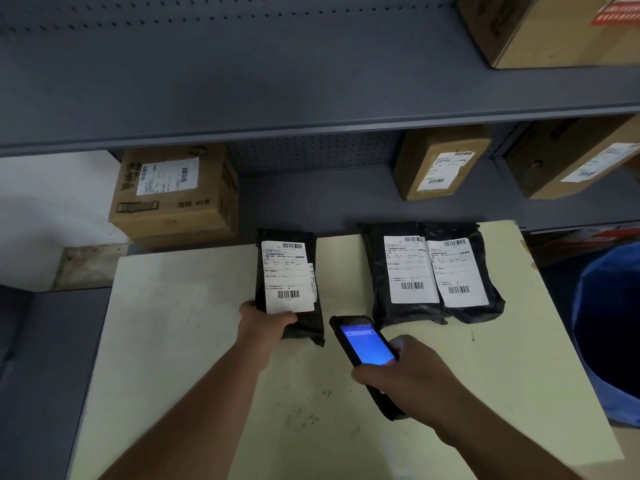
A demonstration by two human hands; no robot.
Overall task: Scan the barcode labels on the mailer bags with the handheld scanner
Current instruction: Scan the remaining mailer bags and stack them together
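Note:
Three black mailer bags with white barcode labels lie on a pale yellow table (194, 341). My left hand (263, 323) grips the near end of the left mailer bag (289, 282), its label facing up. My right hand (408, 379) holds the black handheld scanner (363, 344), its blue screen lit, its top end pointing toward the gap between the bags. Two more mailer bags lie side by side at the back right, the middle bag (405, 271) overlapped a little by the right bag (464, 271).
Grey metal shelving (277, 133) runs across behind the table. Cardboard boxes stand on it: one at left (173, 195), two at right (440, 161) (581, 161), and one on the upper shelf (547, 26). A blue bin (609, 334) stands right of the table.

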